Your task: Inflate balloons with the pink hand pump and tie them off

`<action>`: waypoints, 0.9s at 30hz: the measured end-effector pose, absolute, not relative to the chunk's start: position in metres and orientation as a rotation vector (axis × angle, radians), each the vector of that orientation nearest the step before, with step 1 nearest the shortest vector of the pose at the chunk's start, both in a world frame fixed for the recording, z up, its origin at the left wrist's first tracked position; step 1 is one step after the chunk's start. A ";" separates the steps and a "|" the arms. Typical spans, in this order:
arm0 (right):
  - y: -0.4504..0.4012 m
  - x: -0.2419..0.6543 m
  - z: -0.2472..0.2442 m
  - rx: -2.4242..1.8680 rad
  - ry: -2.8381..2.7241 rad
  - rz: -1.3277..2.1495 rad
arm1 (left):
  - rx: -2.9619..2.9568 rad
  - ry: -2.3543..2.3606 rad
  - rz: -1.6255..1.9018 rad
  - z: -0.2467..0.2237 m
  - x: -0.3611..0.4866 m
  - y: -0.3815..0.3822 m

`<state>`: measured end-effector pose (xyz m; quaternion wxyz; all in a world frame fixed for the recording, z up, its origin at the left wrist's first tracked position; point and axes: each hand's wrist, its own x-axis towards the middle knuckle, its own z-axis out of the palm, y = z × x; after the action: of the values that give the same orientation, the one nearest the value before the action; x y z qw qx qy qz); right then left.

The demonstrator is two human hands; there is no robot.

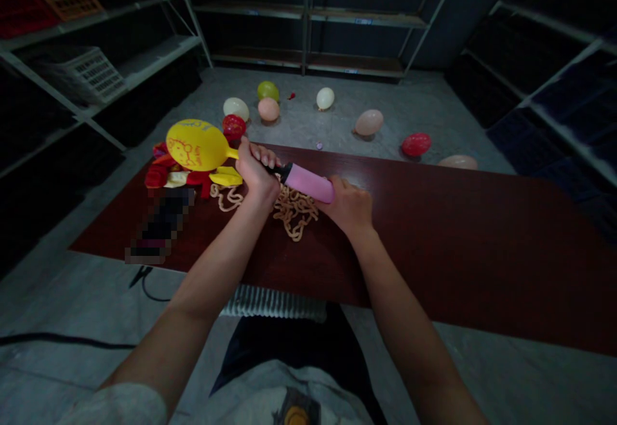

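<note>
My left hand (259,169) is closed around the neck of a yellow balloon (198,145) and the black nozzle end of a pink hand balloon pump (308,182). The balloon is inflated, printed with red and blue figures, and points to the left. My right hand (351,206) wraps the other end of the pump, which slants down to the right over the table (434,232). Under the pump lies a tangled beige cord (295,213). Left of it are a flat yellow balloon (226,177) and a heap of red and other limp balloons (159,174).
A blurred-out dark flat object (164,222) lies on the table's left part. On the floor beyond are several inflated balloons, among them a white one (325,98), a pink one (369,122) and a red one (416,144). Metal shelves (308,17) stand around, with a white crate (94,74) at left.
</note>
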<state>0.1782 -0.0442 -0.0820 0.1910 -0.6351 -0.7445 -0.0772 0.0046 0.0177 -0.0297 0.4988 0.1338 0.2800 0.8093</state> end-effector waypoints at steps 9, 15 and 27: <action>-0.031 0.179 -0.094 -1.765 -2.054 -0.276 | 0.283 0.639 1.966 -0.040 -0.003 0.030; -0.026 0.179 -0.094 -1.762 -2.056 -0.389 | 0.238 0.608 1.980 -0.037 -0.010 0.034; -0.027 0.207 -0.086 -1.765 -2.047 -0.556 | 0.138 0.580 2.062 -0.031 -0.058 0.042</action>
<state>0.2073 -0.0273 -0.0857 0.1898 -0.6280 -0.7283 -0.1978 -0.0579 0.0418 -0.0312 0.4772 0.0565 0.2374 0.8442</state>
